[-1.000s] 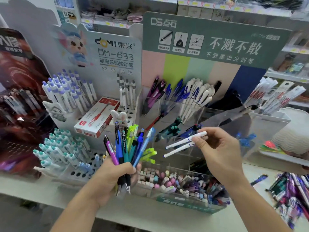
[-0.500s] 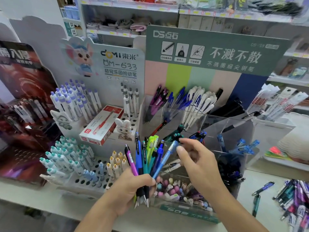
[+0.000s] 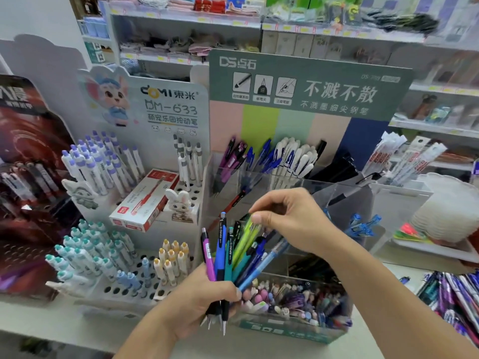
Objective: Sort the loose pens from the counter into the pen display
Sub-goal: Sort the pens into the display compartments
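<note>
My left hand [image 3: 199, 304] grips a fanned bundle of pens [image 3: 228, 252] in pink, blue, teal and lime green, tips down, in front of the clear acrylic pen display [image 3: 298, 187]. My right hand [image 3: 293, 218] reaches over the bundle, and its thumb and forefinger pinch the top of a lime green pen [image 3: 245, 239] still in the bundle. The display's back compartments hold purple, blue, white and black pens. More loose pens [image 3: 451, 294] lie on the counter at the far right.
A white cardboard pen stand [image 3: 134, 291] with holes and several pastel pens stands to the left, with a red and white pen box [image 3: 145, 200] on it. A low tray of erasers and small items [image 3: 293, 304] sits in front of the display. Shop shelves run behind.
My right hand held two white pens a second ago; they are gone from it, and it has come back to the bundle and pinched the lime green pen. The view has tilted up.
</note>
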